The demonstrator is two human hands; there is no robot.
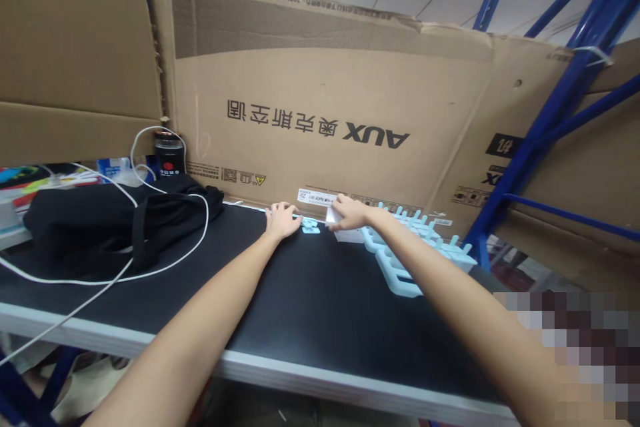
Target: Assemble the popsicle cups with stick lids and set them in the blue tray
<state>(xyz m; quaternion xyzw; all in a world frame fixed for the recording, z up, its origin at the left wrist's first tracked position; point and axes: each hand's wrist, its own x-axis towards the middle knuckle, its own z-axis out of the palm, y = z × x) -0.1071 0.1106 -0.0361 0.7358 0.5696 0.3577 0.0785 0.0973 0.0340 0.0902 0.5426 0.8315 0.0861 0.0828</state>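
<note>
A black-topped tabletop (310,293) with a pale metal front edge is seen spanning the view, backed by tall brown corrugated cardboard sheets (320,113) printed with upside-down lettering. Blue steel shelving posts (545,127) are seen rising at the right, and a white ceiling is visible above.

At the far left, a stack of colourful flat packages (25,183) is partly seen. Just right of it, a black fabric bag (115,220) is laid on the tabletop, and a white cable (165,260) is looped over and around it, trailing off the near edge. Behind the bag, a dark cylindrical jar with a black lid (168,155) is stood upright against the cardboard; its contents cannot be made out.

Near the far middle of the tabletop, the left hand (283,220) is laid palm down with fingers lightly curled, its fingertips touching a small pale blue plastic piece (310,227) that lies flat on the surface. Just to the right, a small white box-shaped object (333,215) is pinched in the right hand (353,213), held just above a white block (349,235) on the tabletop.

Further right, a row of pale blue plastic trays with upright pegs (410,260) is laid flat, running from the far side toward the near right. Whether anything is held in them cannot be told.
</note>
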